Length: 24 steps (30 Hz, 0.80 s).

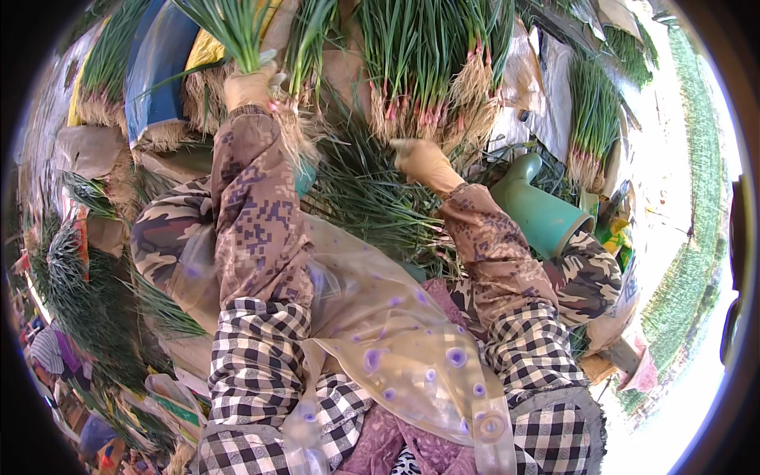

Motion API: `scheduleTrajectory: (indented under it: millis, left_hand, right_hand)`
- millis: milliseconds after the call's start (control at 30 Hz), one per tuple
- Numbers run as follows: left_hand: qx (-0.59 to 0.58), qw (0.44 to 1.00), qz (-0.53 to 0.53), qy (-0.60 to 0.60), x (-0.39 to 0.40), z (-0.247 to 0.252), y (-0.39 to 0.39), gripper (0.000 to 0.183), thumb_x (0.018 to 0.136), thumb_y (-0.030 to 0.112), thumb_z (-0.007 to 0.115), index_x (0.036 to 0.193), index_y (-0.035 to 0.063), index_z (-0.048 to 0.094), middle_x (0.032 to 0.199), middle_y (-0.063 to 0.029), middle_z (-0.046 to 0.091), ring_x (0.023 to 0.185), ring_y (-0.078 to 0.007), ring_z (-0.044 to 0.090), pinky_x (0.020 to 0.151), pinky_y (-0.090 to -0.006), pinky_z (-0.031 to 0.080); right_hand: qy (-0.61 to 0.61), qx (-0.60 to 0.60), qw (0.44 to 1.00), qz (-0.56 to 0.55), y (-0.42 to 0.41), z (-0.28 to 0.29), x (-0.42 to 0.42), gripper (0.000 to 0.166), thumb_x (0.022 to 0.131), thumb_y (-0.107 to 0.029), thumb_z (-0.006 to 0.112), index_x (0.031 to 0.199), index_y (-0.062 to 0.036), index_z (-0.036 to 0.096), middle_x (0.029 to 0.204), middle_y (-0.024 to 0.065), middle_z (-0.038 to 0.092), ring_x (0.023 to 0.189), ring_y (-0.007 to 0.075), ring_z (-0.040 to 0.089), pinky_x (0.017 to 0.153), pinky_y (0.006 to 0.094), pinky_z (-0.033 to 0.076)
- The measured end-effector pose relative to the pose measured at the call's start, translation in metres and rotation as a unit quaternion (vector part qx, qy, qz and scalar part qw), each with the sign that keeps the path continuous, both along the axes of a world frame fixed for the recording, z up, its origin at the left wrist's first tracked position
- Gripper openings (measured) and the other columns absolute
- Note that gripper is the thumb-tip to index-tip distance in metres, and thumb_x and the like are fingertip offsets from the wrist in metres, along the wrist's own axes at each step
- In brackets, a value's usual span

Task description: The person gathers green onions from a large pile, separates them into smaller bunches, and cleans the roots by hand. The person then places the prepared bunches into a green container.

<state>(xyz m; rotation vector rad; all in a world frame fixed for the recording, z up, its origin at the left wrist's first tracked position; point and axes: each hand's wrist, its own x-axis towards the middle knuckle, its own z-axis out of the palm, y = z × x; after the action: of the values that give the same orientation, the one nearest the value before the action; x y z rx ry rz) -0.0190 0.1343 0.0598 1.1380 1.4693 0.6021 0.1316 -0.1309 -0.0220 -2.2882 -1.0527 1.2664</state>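
Observation:
My left hand [249, 89], in a tan glove, grips a bunch of spring onions [237, 35]. Their green leaves point away from me and their pale, stringy roots [294, 130] hang by my wrist. My right hand [424, 165], gloved alike, is at the root ends of a larger spring onion pile [424, 71] with pinkish bulbs. Its fingertips are blurred, so whether they hold anything cannot be told. Between my hands lie loose green leaves and stalks [368, 190]. A clear plastic apron [380, 309] with purple spots covers my lap.
A green rubber boot [540, 205] is on my right leg. More spring onion bunches stand at right [594, 113] and far left [107, 77], beside a blue sheet [160, 71]. Dark green leaves [83, 291] are heaped at left. Behind them is another person [56, 350], partly visible.

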Motion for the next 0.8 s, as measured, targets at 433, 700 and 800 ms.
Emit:
scheduleTrajectory:
  millis: [433,700,800]
  left_hand:
    - [-0.129,0.945,-0.063,-0.293,0.028,-0.031,-0.078,0.018,0.086,0.010,0.062,0.103,0.0044,0.067,0.072,-0.0089,0.067,0.045,-0.0075,0.051,0.040,-0.0187,0.042]
    - [-0.172,0.925,-0.112,-0.321,0.023,-0.044,-0.081,0.027,0.089,0.016,0.059,0.114,0.0065,0.062,0.074,-0.0065,0.066,0.046,-0.0052,0.051,0.037,-0.0209,0.045]
    - [-0.212,0.911,-0.126,-0.331,0.028,-0.039,-0.092,0.028,0.089,0.016,0.060,0.114,0.0042,0.061,0.074,-0.0068,0.066,0.045,-0.0064,0.052,0.035,-0.0230,0.047]
  right_hand:
    - [-0.211,-0.015,0.952,-0.221,0.111,-0.012,0.029,0.043,0.079,-0.038,0.066,0.102,-0.0010,0.062,0.091,0.0180,0.066,0.086,0.0283,0.065,0.076,0.0388,0.051]
    - [0.050,0.218,0.933,-0.280,0.026,0.013,0.120,0.025,0.085,-0.018,0.064,0.104,-0.0004,0.062,0.074,0.0057,0.065,0.053,0.0079,0.059,0.041,0.0234,0.048]
    - [0.171,0.270,0.871,-0.373,-0.004,0.031,0.131,0.023,0.080,-0.015,0.071,0.096,-0.0012,0.064,0.068,0.0035,0.063,0.047,0.0091,0.054,0.039,0.0233,0.043]
